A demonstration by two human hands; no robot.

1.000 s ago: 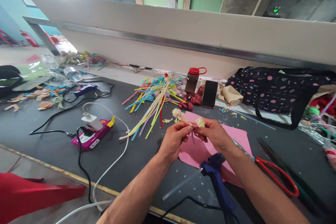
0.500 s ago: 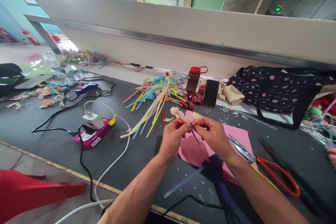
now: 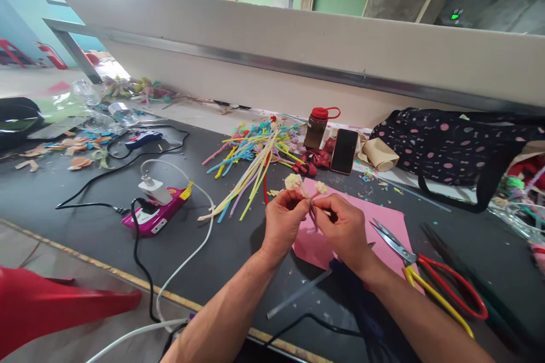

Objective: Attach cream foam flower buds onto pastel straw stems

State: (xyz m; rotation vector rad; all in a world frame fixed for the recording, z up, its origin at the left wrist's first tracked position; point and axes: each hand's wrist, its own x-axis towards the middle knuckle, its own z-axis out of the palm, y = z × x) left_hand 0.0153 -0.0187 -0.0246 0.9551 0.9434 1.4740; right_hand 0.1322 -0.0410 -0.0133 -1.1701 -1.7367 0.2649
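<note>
Leaning in from the side, I see the left hand (image 3: 286, 221) and the right hand (image 3: 343, 227) brought together over a pink sheet (image 3: 385, 215) on the dark table (image 3: 238, 266), thumbs and forefingers nearly meeting around a small fuzzy piece (image 3: 293, 182). Each grip is narrow, a fingertip pinch on the piece; I suppose both hands share it because something so soft and light would swing about under one. Its two cream tufts rise clear of the fingers toward eleven and twelve o'clock, perhaps so they aren't crushed, while a lilac strand (image 3: 313, 229) hangs below the pinch. Whether the tufts belong to one length or two, the fingers hide. Taking that pinch as the dial's centre, the scissors (image 3: 398, 247) lie at four o'clock, blades across the sheet and looped handles toward the worker, an easy lie for the right hand to pick up. At five o'clock, partly under the right forearm, sits a dark blue glue gun (image 3: 361, 309), with a clear glue stick (image 3: 298, 295) at six. The pipe cleaners (image 3: 251, 181) spread at ten o'clock, loose ends fanned toward the near side, which probably makes singles easy to draw out. The bottle (image 3: 315, 130) at twelve and the phone (image 3: 344, 150) at one look parked beyond the working patch.
</note>
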